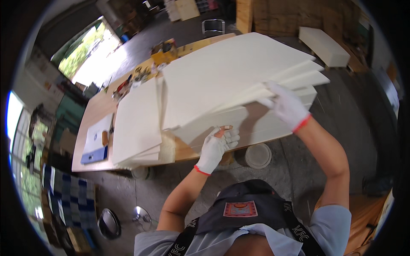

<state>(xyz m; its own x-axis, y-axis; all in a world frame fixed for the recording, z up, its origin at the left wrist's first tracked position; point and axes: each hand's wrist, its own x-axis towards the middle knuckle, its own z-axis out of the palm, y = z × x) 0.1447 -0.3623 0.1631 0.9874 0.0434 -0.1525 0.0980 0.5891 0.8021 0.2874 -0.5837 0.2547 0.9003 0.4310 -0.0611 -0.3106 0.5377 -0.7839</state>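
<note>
A large white sheet (pixel 222 72) lies on top of a fanned stack on the table. My right hand (pixel 285 104), in a white glove with a red cuff, grips the near right edge of the sheets; motion blurs it a little. Below the stack's near side, my left hand (pixel 218 147) is curled, palm partly up. Its glove leaves the thumb and a fingertip bare, and they come together; whatever they hold is too small to make out. More white sheets (pixel 273 123) lie lower, in the shadow of my right hand.
A smaller stack of white sheets (pixel 139 119) stands on the left of the wooden table (pixel 92 117). Beside it lies a blue and white box (pixel 95 149). Tools (pixel 139 77) and a yellow box (pixel 165 50) sit along the far edge. A round white bucket (pixel 258 155) stands below the near edge.
</note>
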